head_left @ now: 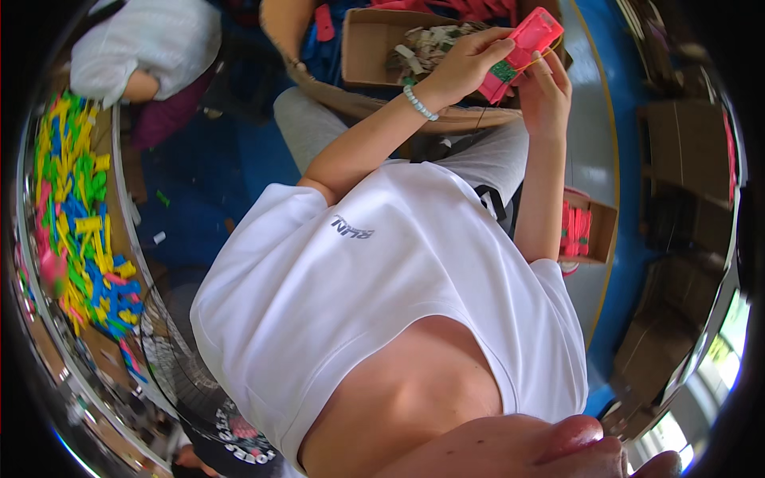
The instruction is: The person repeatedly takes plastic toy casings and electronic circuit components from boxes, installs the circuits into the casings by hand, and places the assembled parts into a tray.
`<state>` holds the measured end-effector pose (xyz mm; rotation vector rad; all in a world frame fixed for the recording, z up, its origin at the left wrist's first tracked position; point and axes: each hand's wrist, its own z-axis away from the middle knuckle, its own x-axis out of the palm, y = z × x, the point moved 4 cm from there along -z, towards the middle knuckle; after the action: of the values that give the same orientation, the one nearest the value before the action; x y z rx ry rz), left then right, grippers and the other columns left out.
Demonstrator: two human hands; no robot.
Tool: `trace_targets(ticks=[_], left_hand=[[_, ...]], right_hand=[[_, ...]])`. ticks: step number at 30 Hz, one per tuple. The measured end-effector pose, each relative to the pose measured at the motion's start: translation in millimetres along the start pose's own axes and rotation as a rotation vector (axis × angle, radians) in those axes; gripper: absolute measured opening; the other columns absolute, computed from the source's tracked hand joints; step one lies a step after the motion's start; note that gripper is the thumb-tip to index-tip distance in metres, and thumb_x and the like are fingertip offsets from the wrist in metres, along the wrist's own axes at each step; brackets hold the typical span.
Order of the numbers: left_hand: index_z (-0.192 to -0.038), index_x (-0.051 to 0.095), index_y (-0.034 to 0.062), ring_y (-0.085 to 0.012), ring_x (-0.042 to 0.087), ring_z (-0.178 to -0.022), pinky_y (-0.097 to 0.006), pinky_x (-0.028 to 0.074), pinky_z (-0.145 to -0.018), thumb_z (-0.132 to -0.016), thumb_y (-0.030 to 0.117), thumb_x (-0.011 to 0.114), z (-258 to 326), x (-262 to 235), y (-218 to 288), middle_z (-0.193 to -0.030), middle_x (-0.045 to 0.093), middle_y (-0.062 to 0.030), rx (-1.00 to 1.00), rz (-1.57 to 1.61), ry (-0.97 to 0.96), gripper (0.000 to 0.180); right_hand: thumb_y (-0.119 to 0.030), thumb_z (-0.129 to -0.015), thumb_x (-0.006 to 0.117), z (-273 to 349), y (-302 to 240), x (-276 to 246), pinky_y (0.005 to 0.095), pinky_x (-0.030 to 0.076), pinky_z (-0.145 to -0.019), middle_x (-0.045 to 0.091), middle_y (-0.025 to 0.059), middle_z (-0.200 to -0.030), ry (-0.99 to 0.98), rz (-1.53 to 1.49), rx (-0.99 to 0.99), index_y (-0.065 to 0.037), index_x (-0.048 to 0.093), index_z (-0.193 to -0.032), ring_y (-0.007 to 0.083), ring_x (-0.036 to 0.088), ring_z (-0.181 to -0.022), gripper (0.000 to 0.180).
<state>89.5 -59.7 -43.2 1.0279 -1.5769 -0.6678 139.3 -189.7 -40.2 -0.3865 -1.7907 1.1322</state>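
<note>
Gripping pink bundle (539, 30): left hand (470, 64) | at yellow band (555, 48), grasp unclear: right hand (545, 97) | upper right of frame

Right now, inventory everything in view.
Flat bundle: one, pinkish red, upper right
Thin loop: one, yellow, on bundle
Open cardboard box of pale scraps: one, brown, upper centre
Plastic-looking strips: many, multicoloured, far left
Shallow cardboard box of red pieces: one, brown, right
Cardboard boxes: several, brown, far right
Other person: one, pale top, upper left
Beaded bracelet: one, pale blue, upper centre
T-shirt: one, white, centre
Left hand: one, gripping bundle
Right hand: one, at loop
</note>
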Motion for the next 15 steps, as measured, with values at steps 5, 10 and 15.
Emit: trace_targets(ticks=[5,10,15], left_hand=[[-0.13,0.056,0.0039,-0.0163,0.06,-0.082,-0.028,0.05,-0.074,-0.097,0.02,0.056,18.6,55.6,-58.4,-0.096,0.061,-0.0112,0.156,-0.634,-0.167,0.037],[-0.144,0.04,0.0074,-0.0183,0.057,-0.084,-0.029,0.048,-0.076,-0.098,0.016,0.055,42.2,115.4,-123.7,-0.102,0.052,-0.0107,0.122,-0.676,-0.534,0.049],[-0.136,0.048,0.0051,-0.0189,0.061,-0.094,-0.029,0.05,-0.078,-0.097,0.019,0.056,43.3,119.3,-142.6,-0.109,0.061,-0.0111,-0.151,-0.629,-0.658,0.042]], right_hand=[[-0.006,-0.092,0.062,80.2,-19.8,-58.8,0.0339,0.05,-0.086,0.067,0.0068,-0.104,0.398,0.017,-0.088,-0.001,0.063,-0.112,0.0145,0.063,-0.097,0.021],[-0.004,-0.092,0.062,183.9,-29.9,-146.6,0.0291,0.053,-0.079,0.066,0.0059,-0.098,0.75,0.068,-0.25,0.002,0.063,-0.108,0.0146,0.063,-0.091,0.018],[-0.01,-0.088,0.067,296.6,-95.9,-306.0,0.0304,0.054,-0.073,0.072,0.0104,-0.098,1.328,1.22,-0.188,-0.004,0.067,-0.108,0.0181,0.069,-0.086,0.021]])
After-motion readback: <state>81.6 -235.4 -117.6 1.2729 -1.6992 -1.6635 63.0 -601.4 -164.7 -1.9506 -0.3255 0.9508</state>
